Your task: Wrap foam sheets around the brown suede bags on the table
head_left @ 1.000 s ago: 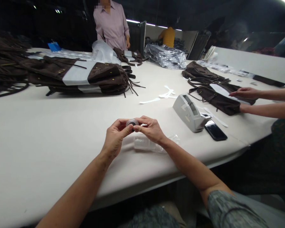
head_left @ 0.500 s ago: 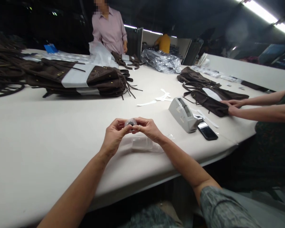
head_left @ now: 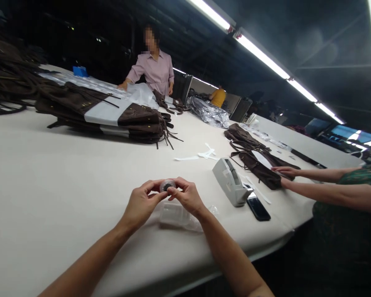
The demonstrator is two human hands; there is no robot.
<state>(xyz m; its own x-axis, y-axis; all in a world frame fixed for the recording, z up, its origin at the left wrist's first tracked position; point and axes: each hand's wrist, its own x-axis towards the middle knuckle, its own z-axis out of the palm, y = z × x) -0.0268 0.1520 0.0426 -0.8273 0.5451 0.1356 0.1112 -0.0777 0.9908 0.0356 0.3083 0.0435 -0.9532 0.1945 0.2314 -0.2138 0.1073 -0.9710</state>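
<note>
In the head view, one small roll of tape (head_left: 167, 185) sits between the person's two hands, held just above the white counter (head_left: 49, 189). The left hand (head_left: 141, 203) is curled narrow, thumb and fingertips pinching the roll's left side; the right hand (head_left: 188, 196) is likewise nearly closed, its thumb and forefinger gripping the roll's right edge, so both hands hold the same roll and touch each other at the fingertips. Directly beneath them lies one clear plastic wrapper (head_left: 179, 215), flat on the counter. To the right stands one grey tape dispenser (head_left: 229, 182), and just beside its near end lies one dark phone (head_left: 257, 208), screen up. A few white paper strips (head_left: 200, 156) lie scattered beyond the dispenser. One stack of brown fringed bags (head_left: 105, 115), banded with white paper, lies far left; two more brown bags (head_left: 255, 159) lie to the right, where a co-worker's two hands (head_left: 284, 171) rest on the nearer one. A person in a pink shirt (head_left: 156, 74) stands at the far side, and another in yellow (head_left: 218, 97) is farther back.
</note>
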